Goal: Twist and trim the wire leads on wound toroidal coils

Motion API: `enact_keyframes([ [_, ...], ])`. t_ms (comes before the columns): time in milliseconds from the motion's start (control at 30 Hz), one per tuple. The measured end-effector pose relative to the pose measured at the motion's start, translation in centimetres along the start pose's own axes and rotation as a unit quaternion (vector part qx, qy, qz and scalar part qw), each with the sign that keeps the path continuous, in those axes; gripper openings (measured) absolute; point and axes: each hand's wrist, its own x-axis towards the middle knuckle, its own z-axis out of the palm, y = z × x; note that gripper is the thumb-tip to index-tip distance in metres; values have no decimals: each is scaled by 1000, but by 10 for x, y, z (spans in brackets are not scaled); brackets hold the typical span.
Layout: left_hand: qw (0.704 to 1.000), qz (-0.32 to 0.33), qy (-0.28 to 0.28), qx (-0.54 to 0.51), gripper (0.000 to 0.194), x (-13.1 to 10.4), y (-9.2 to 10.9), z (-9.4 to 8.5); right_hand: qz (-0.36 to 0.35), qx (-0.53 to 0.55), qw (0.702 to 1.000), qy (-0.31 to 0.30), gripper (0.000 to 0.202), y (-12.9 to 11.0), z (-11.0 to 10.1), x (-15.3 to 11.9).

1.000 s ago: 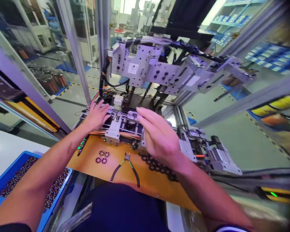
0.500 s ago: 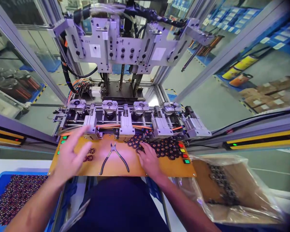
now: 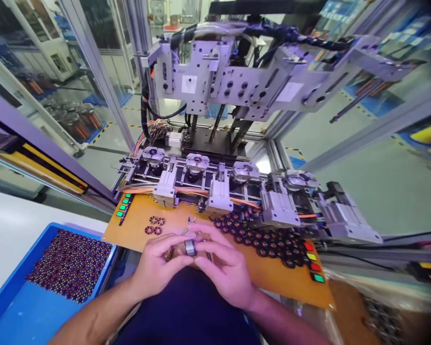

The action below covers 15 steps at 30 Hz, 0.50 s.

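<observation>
Head view: my left hand (image 3: 158, 268) and right hand (image 3: 224, 268) meet at the near edge of the board (image 3: 136, 230), fingertips pinching one small metal ring (image 3: 190, 247) between them, its axis hard to judge. Four coils (image 3: 154, 225) lie apart; a pile (image 3: 262, 239) spreads right. The blue tray (image 3: 39, 316) holds many coils. Four fixtures (image 3: 197, 164) stand in a row.

Bare orange bench (image 3: 136, 230) lies open left of the 4 small coils (image 3: 153, 225); right, a coil pile (image 3: 266, 239) crowds it. Behind, the fixture row (image 3: 219, 184) blocks passage, the machine head (image 3: 237, 81) overhanging.
</observation>
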Motion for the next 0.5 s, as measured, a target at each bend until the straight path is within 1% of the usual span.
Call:
enact_keyframes([
  [67,1000,8,16,16,27,1,-1,-4,34,21,999,-17,13,1,3,3],
  [133,999,19,29,25,27,2,-5,-8,46,23,998,-35,10,1,0,12],
  [200,997,23,56,38,36,0,-13,-14,6,-41,997,-62,10,3,-11,34],
  [233,996,17,75,46,40,-2,-19,-17,-27,-91,993,-73,11,6,-20,50],
  [300,991,-11,119,63,43,-9,-34,-25,-87,-202,973,-75,15,16,-43,92],
  [400,980,-62,177,69,36,-24,-59,-37,-102,-286,951,-62,15,41,-75,161],
  [467,972,-91,204,69,35,-35,-73,-44,-103,-326,936,-84,15,59,-88,195],
  [500,969,-106,213,69,36,-39,-79,-46,-104,-342,929,-99,15,66,-91,207],
])
